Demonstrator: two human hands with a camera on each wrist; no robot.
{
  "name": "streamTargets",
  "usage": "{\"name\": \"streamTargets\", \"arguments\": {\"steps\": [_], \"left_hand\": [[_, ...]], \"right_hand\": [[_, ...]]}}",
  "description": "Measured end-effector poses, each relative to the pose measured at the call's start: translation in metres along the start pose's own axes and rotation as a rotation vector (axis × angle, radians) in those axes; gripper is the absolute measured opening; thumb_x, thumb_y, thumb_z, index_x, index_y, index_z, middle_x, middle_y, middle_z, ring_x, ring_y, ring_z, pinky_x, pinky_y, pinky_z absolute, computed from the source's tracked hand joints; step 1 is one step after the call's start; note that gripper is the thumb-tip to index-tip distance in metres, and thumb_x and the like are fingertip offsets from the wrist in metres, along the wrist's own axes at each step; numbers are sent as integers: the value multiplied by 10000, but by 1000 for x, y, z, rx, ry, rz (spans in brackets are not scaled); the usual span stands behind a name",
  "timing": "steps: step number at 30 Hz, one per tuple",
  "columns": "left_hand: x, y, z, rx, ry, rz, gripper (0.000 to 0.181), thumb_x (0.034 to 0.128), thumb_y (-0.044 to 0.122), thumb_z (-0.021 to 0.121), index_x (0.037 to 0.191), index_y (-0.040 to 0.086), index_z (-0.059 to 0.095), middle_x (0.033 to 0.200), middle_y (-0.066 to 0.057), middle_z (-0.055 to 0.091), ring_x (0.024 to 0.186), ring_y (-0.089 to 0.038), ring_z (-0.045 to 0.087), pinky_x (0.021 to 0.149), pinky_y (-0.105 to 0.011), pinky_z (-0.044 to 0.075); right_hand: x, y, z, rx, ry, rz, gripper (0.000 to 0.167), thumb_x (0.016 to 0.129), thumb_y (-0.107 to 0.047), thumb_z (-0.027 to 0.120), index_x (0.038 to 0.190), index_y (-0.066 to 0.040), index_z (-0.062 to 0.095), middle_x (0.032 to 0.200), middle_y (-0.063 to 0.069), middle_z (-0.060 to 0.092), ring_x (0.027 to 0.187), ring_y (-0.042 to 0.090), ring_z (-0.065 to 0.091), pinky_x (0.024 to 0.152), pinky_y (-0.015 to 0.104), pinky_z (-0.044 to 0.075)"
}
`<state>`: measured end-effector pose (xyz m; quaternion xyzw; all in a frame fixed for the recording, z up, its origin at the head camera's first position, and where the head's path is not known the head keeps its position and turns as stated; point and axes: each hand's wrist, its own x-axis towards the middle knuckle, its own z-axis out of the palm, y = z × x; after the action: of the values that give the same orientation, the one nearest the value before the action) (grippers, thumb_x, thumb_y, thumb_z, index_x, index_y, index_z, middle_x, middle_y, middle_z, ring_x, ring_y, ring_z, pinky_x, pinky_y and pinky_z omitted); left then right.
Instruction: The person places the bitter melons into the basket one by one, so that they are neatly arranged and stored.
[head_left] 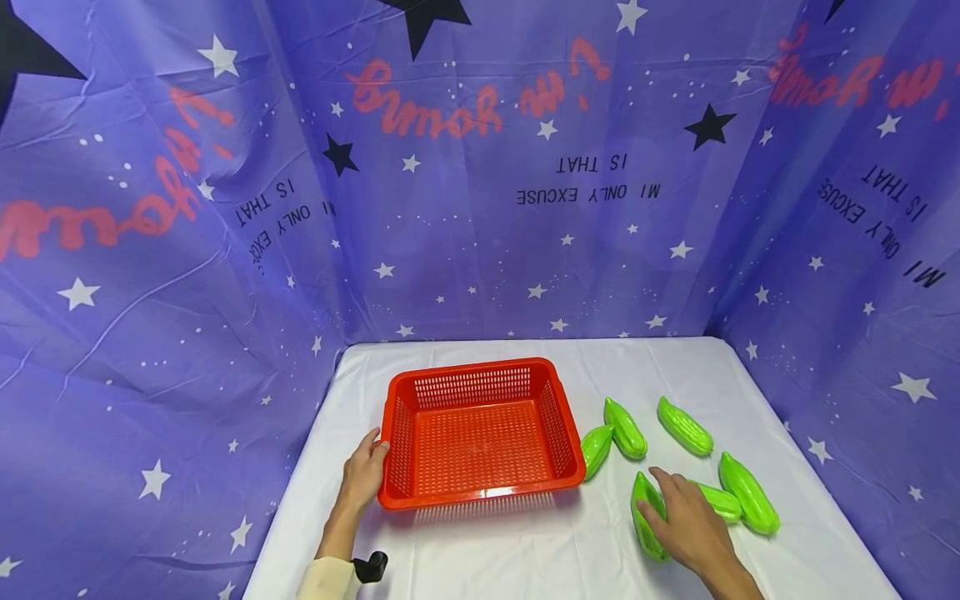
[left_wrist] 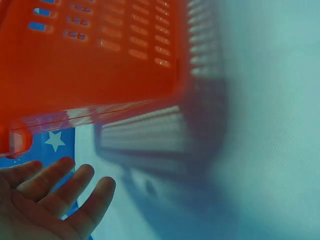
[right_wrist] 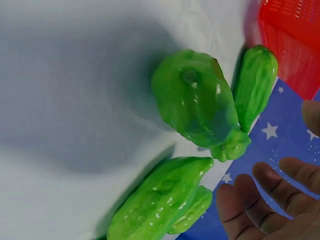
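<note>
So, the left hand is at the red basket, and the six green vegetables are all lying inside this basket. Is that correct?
Not quite: the six green vegetables are not inside the red basket; they lie on the white cloth to its right, as the head view shows. The left hand is at the basket, as you say.

The purple curtain (head_left: 465, 267) repeats, upside down, black "MI ONLY EXCUSE IS THAT" and red script "i'm young".
</note>
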<state>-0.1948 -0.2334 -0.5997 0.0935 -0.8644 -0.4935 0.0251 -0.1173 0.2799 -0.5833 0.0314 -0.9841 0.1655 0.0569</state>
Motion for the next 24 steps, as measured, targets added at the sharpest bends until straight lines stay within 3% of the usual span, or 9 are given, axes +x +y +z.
{"name": "streamTargets", "arguments": {"steps": [7, 15, 24], "left_hand": [[0, -4, 5, -55, 26, 4, 503, 1086, 252, 402, 1504, -26, 425, 1375, -294, 573, 1247, -467, 552, 1089, -575, 376], [-5, -5, 6, -127, -6, 5, 475, 1098, 257, 378, 1479, -13, 464, 1279, -274, 627, 1131, -401, 619, 992, -538, 460], [-5, -6, 7, -97, 20, 7, 441, 1095, 246, 390, 1445, 7, 516, 1183, -241, 672, 1031, -337, 652, 900, -444, 489]], "right_hand": [[-2, -1, 6, 18, -122, 116, 585, 930, -375, 692, 1321, 44, 572, 1261, 266, 611, 1160, 485, 579, 890, 615, 480], [-8, 0, 16, 46, -97, 144, 579, 894, -335, 722, 1302, 55, 591, 1277, 306, 608, 1156, 517, 580, 878, 640, 480], [-7, 1, 24, 30, -163, 209, 619, 885, -371, 722, 1269, 93, 579, 1186, 284, 630, 1068, 466, 622, 822, 609, 505]]}}
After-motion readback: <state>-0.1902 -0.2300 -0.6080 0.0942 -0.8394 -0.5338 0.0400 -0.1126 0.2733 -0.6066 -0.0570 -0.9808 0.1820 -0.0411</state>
